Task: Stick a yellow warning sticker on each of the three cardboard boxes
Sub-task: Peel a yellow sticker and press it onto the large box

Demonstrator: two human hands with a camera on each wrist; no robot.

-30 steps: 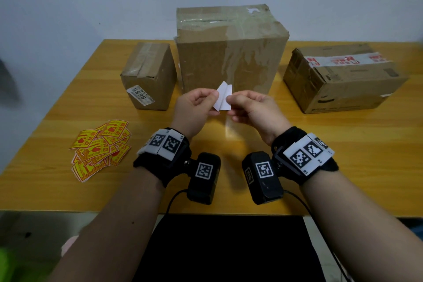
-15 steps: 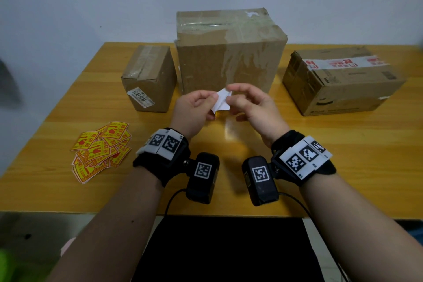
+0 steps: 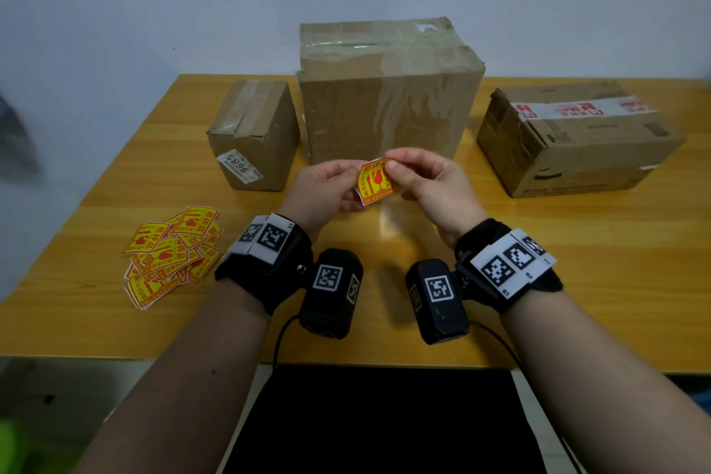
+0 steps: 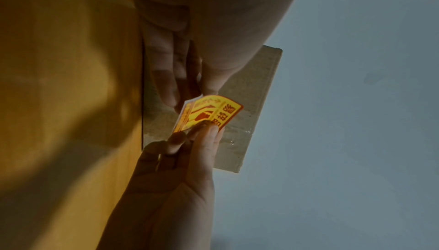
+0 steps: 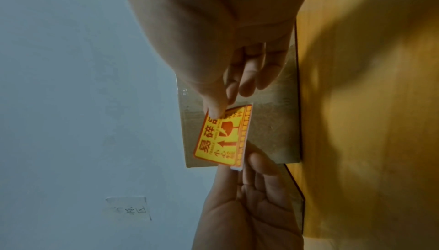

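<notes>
Both hands hold one yellow warning sticker (image 3: 374,184) in the air in front of the large middle cardboard box (image 3: 388,96). My left hand (image 3: 354,187) pinches its left edge, where a white backing edge shows. My right hand (image 3: 391,167) pinches its upper right corner between thumb and forefinger. The printed face (image 5: 223,137) points toward me, and the sticker (image 4: 209,113) curves slightly. A small cardboard box (image 3: 256,127) stands to the left and a wide taped cardboard box (image 3: 573,142) to the right. No yellow sticker shows on the box faces I can see.
A loose pile of yellow stickers (image 3: 173,254) lies on the wooden table (image 3: 577,262) at the front left. The three boxes stand in a row near the wall at the back. The table's front edge runs just under my wrists.
The sticker has been turned over: its white back faced me before, and now its yellow printed face does. Both hands stay in front of the middle box.
</notes>
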